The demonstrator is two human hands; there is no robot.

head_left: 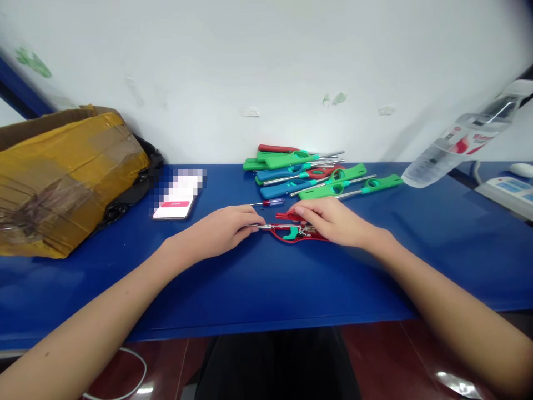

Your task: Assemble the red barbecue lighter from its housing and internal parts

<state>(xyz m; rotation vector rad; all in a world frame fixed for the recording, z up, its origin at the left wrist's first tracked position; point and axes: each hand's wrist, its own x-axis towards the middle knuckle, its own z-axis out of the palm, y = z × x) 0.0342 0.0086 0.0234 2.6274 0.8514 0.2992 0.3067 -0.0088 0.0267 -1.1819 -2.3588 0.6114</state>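
Note:
An opened red lighter [287, 238] lies on the blue table, its green trigger and thin wires showing. My left hand [222, 229] pinches the lighter's metal tube near where it meets the body. In my right hand [328, 218] is a red casing half [287, 215], gripped between thumb and fingers just above the opened body. The right palm hides the lighter's handle end. Just beyond my hands lies a small screwdriver [272, 202] with a clear purple-red handle, its shaft partly behind my left fingers.
Several green, blue and red lighters [308, 172] are heaped against the wall. A phone [177, 200] and a taped cardboard box [70, 183] are at the left. Toward the right stand a water bottle [458, 139] and a white power strip [510, 194]. The table's front edge [266, 328] runs nearby.

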